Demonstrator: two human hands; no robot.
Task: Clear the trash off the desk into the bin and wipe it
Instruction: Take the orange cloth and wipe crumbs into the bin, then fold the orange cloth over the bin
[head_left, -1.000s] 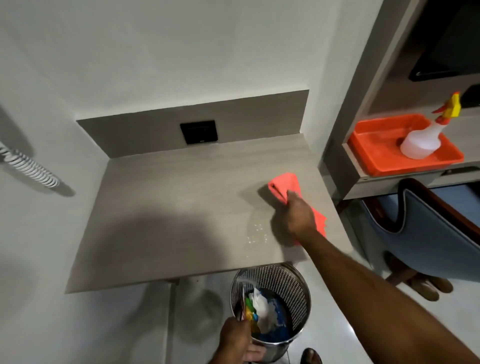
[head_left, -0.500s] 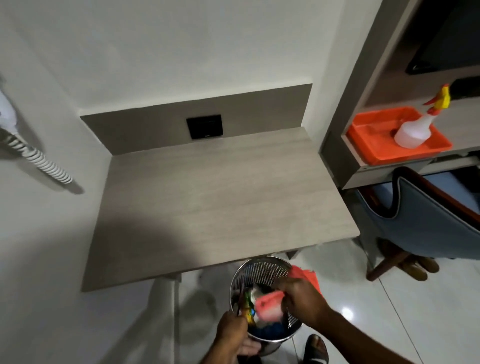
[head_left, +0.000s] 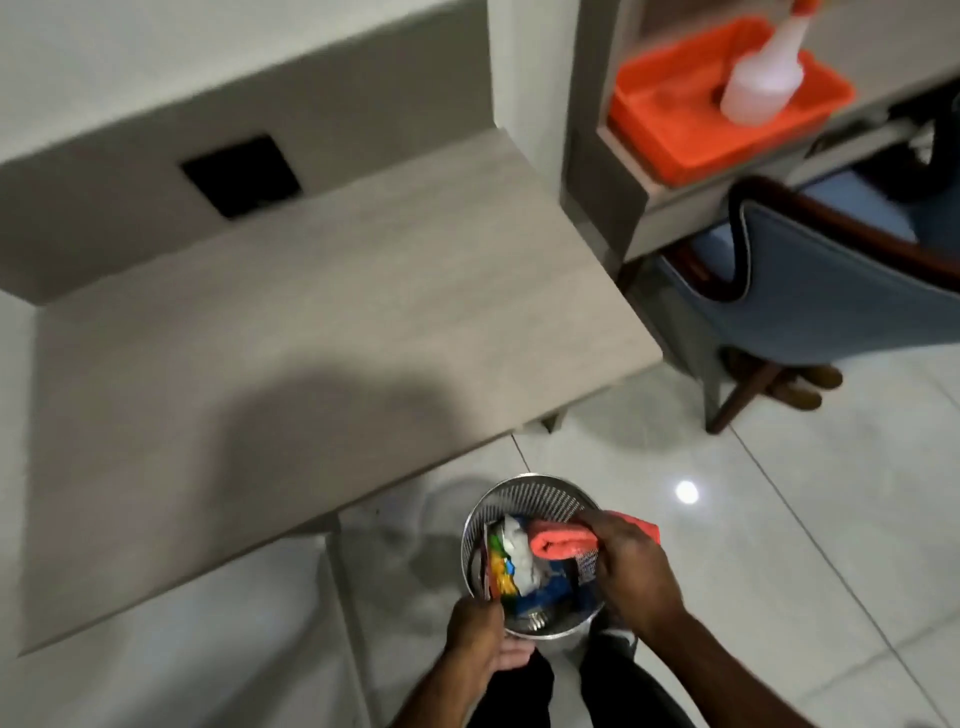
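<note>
While wiping looks done: pale wood-grain worktop (head_left: 322, 312) bare.
Trash: inside round metal mesh bin (head_left: 524, 493).
Right hand (head_left: 631, 566) grip: closed around folded orange cloth (head_left: 563, 543), above bin.
Left hand (head_left: 480, 631) grip: clasping bin rim.

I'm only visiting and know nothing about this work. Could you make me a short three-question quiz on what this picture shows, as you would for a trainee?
1. True or false: the pale wood-grain desk top still has trash lying on it.
2. What does the right hand hold over the round silver mesh bin? A) white spray bottle B) rolled coral-red cloth C) blue chair
3. In what does the white spray bottle stand?

Key:
1. False
2. B, the rolled coral-red cloth
3. The orange plastic tray on the shelf
</note>
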